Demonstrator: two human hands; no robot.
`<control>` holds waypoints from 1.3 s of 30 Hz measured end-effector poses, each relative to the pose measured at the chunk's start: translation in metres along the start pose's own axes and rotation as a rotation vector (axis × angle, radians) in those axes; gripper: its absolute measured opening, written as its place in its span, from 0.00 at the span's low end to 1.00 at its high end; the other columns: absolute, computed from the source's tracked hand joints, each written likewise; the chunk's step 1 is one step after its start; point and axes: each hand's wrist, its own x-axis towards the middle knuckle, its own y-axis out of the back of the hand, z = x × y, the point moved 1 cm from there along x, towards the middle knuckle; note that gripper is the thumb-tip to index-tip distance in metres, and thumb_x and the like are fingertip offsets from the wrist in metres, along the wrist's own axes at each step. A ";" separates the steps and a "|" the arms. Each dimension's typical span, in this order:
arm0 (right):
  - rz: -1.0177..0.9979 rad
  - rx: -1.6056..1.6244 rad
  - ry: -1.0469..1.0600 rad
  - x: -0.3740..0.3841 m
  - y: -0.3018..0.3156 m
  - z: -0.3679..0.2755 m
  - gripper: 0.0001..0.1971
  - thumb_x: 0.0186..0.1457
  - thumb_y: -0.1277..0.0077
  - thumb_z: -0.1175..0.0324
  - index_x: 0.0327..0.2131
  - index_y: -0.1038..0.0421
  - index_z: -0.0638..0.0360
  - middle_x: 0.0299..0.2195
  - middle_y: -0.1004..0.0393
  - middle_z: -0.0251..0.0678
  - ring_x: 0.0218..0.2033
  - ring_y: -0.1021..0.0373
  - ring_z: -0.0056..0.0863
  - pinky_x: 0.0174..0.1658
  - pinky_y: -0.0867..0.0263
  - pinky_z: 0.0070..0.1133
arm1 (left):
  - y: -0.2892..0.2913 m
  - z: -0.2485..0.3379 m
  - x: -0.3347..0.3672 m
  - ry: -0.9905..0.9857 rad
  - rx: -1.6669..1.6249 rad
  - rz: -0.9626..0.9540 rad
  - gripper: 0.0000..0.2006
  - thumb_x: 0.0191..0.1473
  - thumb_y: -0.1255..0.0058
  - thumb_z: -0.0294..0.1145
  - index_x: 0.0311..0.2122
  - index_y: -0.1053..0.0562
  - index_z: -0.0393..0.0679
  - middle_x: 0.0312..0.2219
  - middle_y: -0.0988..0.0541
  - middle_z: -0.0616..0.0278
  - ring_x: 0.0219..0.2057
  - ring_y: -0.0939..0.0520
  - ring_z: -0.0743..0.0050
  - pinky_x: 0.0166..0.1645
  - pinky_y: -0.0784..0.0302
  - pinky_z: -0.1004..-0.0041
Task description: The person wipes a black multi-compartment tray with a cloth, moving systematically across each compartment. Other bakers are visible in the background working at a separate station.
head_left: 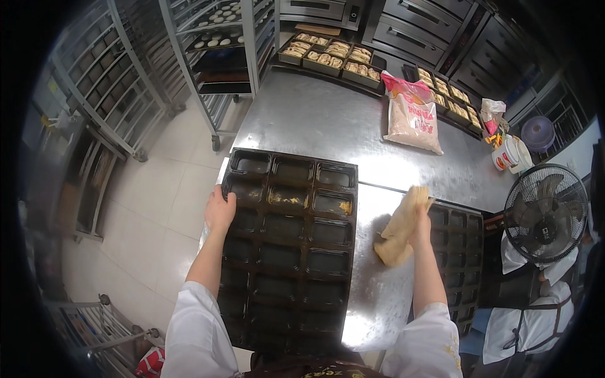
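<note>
The person wears a white top with loose, wide sleeves that end on the forearms. The left sleeve (198, 334) is plain white where it shows, with soft grey shadows in its creases and a wide opening. The right sleeve (422, 343) matches it in cut and colour, but carries small yellow marks along its outer side, too small to make out. Below both forearms, the left hand (219, 212) and right hand (421, 230) are bare. At the lower edge, dark cloth (277, 366) covers the front of the body, printed with yellow lettering.
</note>
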 end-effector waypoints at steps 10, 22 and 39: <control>-0.417 -0.959 0.475 -0.063 -0.173 0.069 0.15 0.53 0.50 0.59 0.36 0.28 0.61 0.28 0.27 0.51 0.29 0.30 0.47 0.33 0.37 0.34 | 0.003 0.004 0.001 -0.019 0.040 -0.002 0.24 0.51 0.62 0.47 0.50 0.38 0.46 0.40 0.27 0.48 0.40 0.25 0.46 0.43 0.31 0.54; -0.515 -1.222 0.820 -0.063 -0.175 0.083 0.12 0.43 0.52 0.73 0.36 0.29 0.59 0.29 0.27 0.41 0.38 0.33 0.36 0.45 0.45 0.29 | 0.005 0.005 -0.002 0.000 0.028 -0.011 0.23 0.51 0.61 0.48 0.50 0.38 0.46 0.42 0.28 0.49 0.40 0.25 0.46 0.43 0.30 0.54; 0.030 -1.698 0.599 0.035 -0.049 -0.080 0.11 0.49 0.52 0.65 0.31 0.27 0.63 0.27 0.25 0.46 0.30 0.29 0.45 0.39 0.35 0.35 | 0.001 -0.002 0.000 -0.057 0.002 0.043 0.22 0.52 0.61 0.47 0.49 0.38 0.46 0.39 0.27 0.48 0.38 0.25 0.45 0.40 0.29 0.52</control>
